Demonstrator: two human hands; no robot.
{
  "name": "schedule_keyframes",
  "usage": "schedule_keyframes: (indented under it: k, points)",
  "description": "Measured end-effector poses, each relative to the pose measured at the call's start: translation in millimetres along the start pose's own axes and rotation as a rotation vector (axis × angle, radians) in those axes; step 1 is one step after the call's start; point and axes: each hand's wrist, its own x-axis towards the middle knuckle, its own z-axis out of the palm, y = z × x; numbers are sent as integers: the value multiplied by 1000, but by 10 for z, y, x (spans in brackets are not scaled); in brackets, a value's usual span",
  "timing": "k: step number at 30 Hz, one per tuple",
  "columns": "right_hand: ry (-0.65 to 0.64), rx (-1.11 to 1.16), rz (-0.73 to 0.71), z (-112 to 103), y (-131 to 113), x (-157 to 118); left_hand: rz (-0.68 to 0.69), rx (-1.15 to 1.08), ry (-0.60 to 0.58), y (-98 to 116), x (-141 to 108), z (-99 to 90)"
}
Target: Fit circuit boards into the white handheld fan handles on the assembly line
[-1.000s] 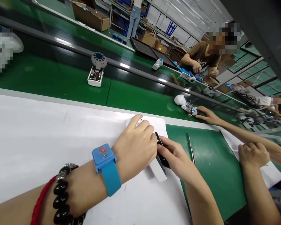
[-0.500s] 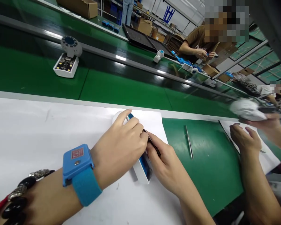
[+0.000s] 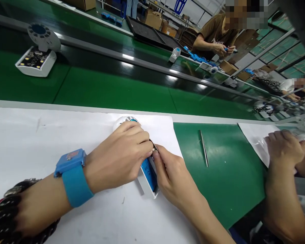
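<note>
A white device housing (image 3: 144, 181) with a blue interior lies at a slant on white paper, its round vented head (image 3: 122, 121) partly under my left hand. My right hand (image 3: 174, 171) pinches a thin black board (image 3: 154, 145), seen nearly edge-on above the housing. The fingertips of my left hand (image 3: 122, 154) are closed at that board's upper edge and meet the right fingers. What lies under the left fingers is hidden. A blue wrist strap (image 3: 76, 186) and dark beads circle my left wrist.
A metal rod-like tool (image 3: 204, 148) lies on the green mat to the right. Beyond the white edge runs a conveyor (image 3: 104, 81) carrying similar white devices, one (image 3: 38, 61) with its circuit board exposed. A co-worker's hands (image 3: 286, 147) work at the far right; another person sits across.
Both my hands have shifted slightly left with the black board, which now shows less. The conveyor device at left appears farther left. The neighbour's hands have moved, lowering their white item.
</note>
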Motion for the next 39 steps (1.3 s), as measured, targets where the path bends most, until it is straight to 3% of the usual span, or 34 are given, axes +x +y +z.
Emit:
schedule_keyframes:
  k: [7,15,21,25,33,39]
  points:
    - [68,119,108,-4,114,31,-55,-266,124,19,-156,124]
    - [-73,363,154,-149,121,61,-27,-91,119,31,-107,-9]
    - [-10,282,169,-67,73,43,-47,261,18,106,-16,-42]
    - [24,233,152,-2,40,26,-33,341,14,111,-33,-7]
    - [31,132,95,65,-2,14,-26,302,85,67,-104,38]
    - [25,149,83,98,13,12,-55,24,149,-19,-167,136]
